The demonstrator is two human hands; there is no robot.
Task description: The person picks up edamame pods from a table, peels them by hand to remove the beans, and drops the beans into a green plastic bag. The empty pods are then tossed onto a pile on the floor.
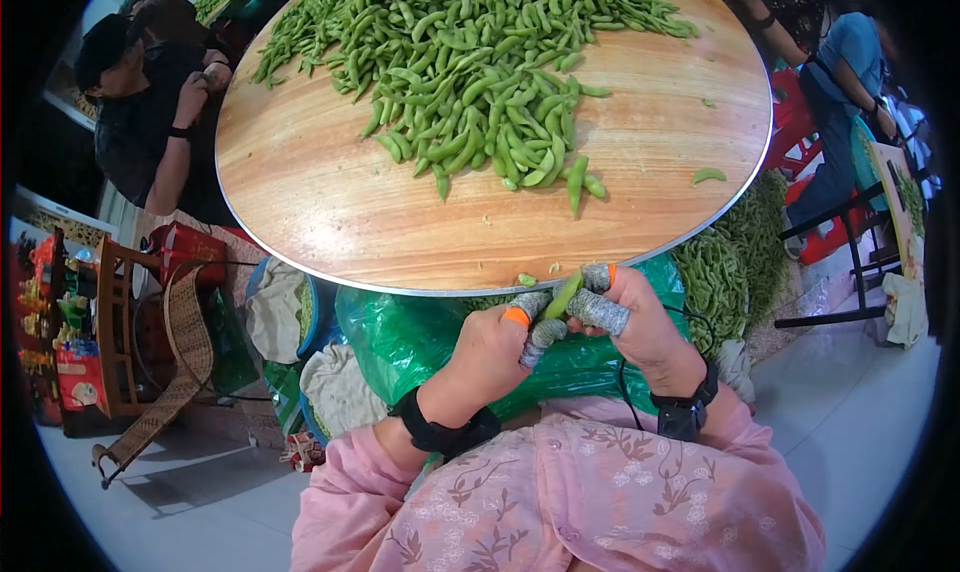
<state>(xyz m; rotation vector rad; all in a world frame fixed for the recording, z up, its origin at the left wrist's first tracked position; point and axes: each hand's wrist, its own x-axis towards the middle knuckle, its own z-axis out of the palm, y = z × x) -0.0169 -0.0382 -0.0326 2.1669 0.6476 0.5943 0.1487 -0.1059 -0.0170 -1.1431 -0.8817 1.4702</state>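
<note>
A green edamame pod (pixel 564 296) is pinched between the fingertips of my two hands, just off the table's near edge. My left hand (pixel 490 347) grips its lower end, with grey finger covers and an orange band on the fingers. From the other side my right hand (pixel 640 322), in similar grey covers, closes on the pod too. A small green piece (pixel 527 280) lies at the table edge by my left fingers. Beyond my hands, a large heap of edamame pods (pixel 470 72) covers the far part of the round wooden table (pixel 350 222).
Green plastic sheeting (pixel 400 337) spreads over my lap. To the right, many pods (pixel 735 262) are piled on the floor. Cloth-covered tubs (pixel 335 387) stand at the left, near a wooden chair (pixel 185 322). One person (pixel 140 122) sits at left, another (pixel 850 72) at right.
</note>
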